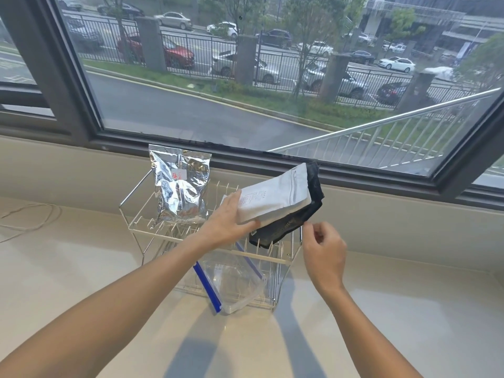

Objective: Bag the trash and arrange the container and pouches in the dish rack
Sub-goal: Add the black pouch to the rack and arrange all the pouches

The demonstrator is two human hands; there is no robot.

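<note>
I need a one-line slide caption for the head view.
Left hand holds white pouch over dish rack.

Soft daylight comes in through the big window (245, 72) and makes the counter (409, 309) bright. The arms throw pale blue-grey shadows toward the camera. The picture is sharp. Straight lines bend near the edges.

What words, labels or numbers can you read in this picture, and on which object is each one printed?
Nothing here can be read with certainty.
Silver foil pouch: a white sticker with red handwritten characters, too blurred to read.
White pouch: a block of small printed lines, too small to read.
Black pouch: faint lettering, not legible.
Clear container and dish rack: no text visible.
</note>
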